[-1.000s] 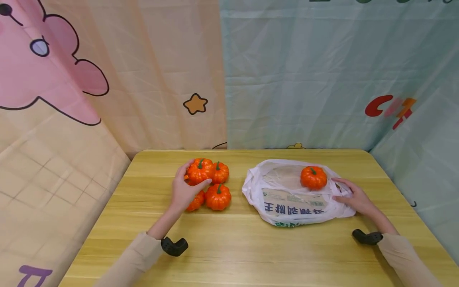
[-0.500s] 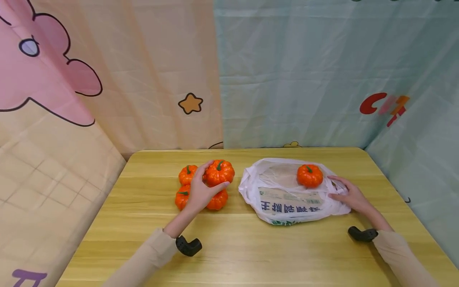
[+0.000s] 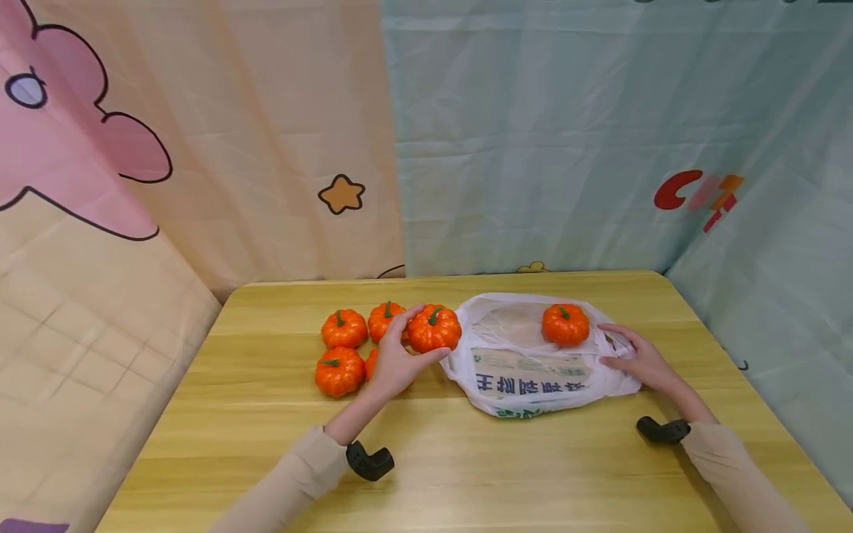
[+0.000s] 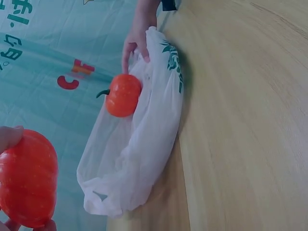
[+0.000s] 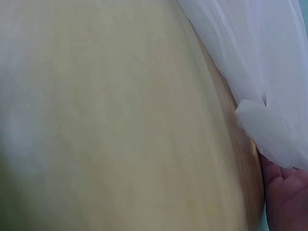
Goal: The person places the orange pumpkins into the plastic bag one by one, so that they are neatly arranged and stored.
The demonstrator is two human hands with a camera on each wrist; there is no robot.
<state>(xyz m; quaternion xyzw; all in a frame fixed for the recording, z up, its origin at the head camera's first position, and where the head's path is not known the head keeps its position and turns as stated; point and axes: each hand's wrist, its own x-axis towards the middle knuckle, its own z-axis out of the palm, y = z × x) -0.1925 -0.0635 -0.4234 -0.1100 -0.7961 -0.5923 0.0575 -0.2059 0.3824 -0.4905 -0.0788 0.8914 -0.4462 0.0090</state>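
Note:
My left hand (image 3: 398,361) grips a small orange pumpkin with a green stem (image 3: 435,329), thumb and fingers around its sides. The pumpkin is at the left end of a white plastic bag (image 3: 529,403), overlapping its rim in the head view. In the left wrist view the gripped pumpkin (image 4: 30,178) shows at the lower left, fingertips on its edges. My right hand (image 3: 645,363) holds the bag's right end, thumb and fingers apart on the plastic. Another pumpkin (image 3: 565,325) lies inside the bag's open mouth, near that hand. The right wrist view shows only part of the hand (image 5: 288,197) beside white plastic (image 5: 269,130).
Several more pumpkins stand left of the left hand, such as a front one (image 3: 340,371) and a back one (image 3: 344,329); one is partly hidden behind the hand. A wooden table (image 3: 506,474) bears everything. Printed curtains (image 3: 533,148) hang behind and at the sides.
My left hand has carried its pumpkin rightward, away from the group to the bag's left end. The right hand keeps its place on the bag. The head view has turned slightly right.

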